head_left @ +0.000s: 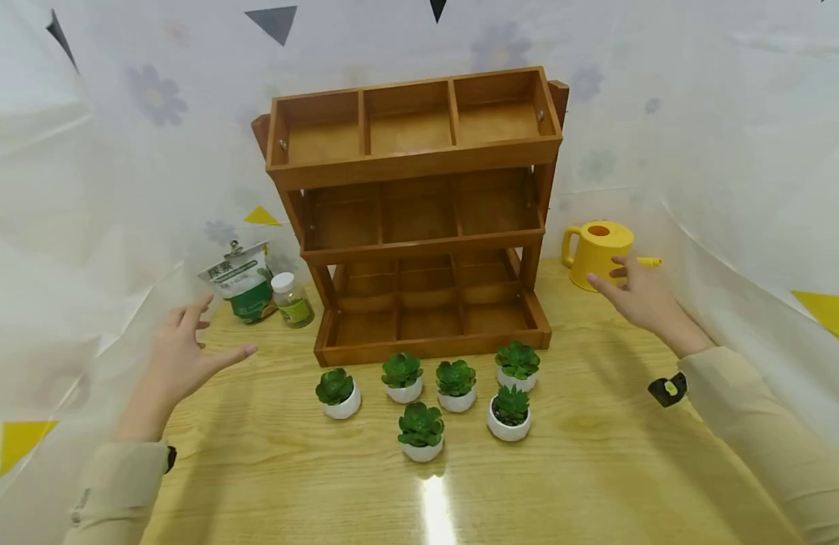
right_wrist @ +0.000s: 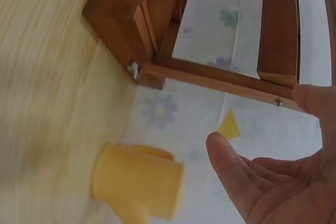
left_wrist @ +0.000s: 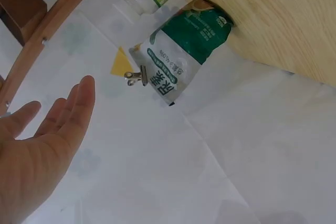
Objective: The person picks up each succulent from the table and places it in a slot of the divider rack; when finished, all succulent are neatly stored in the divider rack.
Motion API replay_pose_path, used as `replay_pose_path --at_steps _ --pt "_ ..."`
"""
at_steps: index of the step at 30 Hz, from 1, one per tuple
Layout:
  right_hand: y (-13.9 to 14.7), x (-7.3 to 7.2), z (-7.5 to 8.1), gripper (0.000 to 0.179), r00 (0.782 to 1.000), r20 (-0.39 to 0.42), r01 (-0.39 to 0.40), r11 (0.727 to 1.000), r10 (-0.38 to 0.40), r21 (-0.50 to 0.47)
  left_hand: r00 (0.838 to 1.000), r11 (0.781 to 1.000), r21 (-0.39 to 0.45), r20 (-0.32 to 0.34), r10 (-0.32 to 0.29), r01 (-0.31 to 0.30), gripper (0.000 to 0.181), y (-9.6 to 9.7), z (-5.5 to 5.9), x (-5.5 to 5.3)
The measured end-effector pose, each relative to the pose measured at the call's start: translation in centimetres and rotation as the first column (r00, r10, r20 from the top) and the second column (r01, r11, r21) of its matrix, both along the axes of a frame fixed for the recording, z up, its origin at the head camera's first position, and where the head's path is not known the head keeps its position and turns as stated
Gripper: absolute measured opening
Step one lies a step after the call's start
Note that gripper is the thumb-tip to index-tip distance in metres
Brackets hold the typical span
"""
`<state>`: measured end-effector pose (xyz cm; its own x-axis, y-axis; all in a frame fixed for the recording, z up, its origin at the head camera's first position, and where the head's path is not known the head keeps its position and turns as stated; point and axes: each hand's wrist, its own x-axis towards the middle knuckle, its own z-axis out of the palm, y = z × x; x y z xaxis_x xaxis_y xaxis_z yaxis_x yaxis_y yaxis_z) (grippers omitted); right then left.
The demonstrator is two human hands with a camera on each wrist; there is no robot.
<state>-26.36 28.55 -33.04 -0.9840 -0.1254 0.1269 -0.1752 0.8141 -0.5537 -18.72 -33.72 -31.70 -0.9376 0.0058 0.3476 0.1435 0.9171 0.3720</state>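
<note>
My left hand [head_left: 177,359] is held up over the left side of the table, fingers spread and holding nothing. Nearest to it are a green and white pouch [head_left: 249,291] with a binder clip on top and a white-capped bottle [head_left: 293,304]. My right hand [head_left: 640,299], also holding nothing, hovers by a yellow watering can [head_left: 600,253] and hides part of its spout. Between the hands stands a three-tier wooden rack [head_left: 419,246] with divided compartments. Several small succulents in white pots, one at the front [head_left: 422,431], sit before it.
The light wood table [head_left: 310,484] carries everything. White sheeting [head_left: 154,151] with flower prints and coloured triangles hangs behind and at both sides. In the right wrist view, a side post of the rack [right_wrist: 226,81] slants close to the right thumb and fingers.
</note>
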Motion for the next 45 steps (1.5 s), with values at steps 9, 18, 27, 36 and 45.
replay_pose_path --at_steps 9,18,27,36,45 --pt "-0.9 -0.5 -3.0 0.083 0.971 0.222 -0.016 0.957 0.084 -0.290 1.000 1.000 0.026 0.010 0.005 -0.005 0.103 0.3 -1.3 0.2" --pt "-2.0 -1.0 -5.8 0.076 0.952 0.278 -0.009 0.918 0.130 -0.396 0.993 0.992 0.126 0.111 -0.025 0.011 0.103 0.6 -3.4 0.2" --pt "-2.5 -0.7 -7.7 0.074 0.939 0.315 0.010 0.906 0.137 -0.423 0.961 0.970 0.241 0.262 -0.084 0.020 0.093 1.6 -6.1 0.3" --pt "-3.4 -0.9 -8.6 0.075 0.936 0.329 0.036 0.895 0.126 -0.444 0.950 0.963 0.263 0.281 -0.137 0.061 0.090 3.0 -7.7 -0.3" --pt "-4.5 -1.1 -9.6 0.073 0.932 0.352 0.098 0.874 0.087 -0.475 0.920 0.953 0.273 0.326 -0.218 0.129 0.085 4.5 -8.9 -1.0"
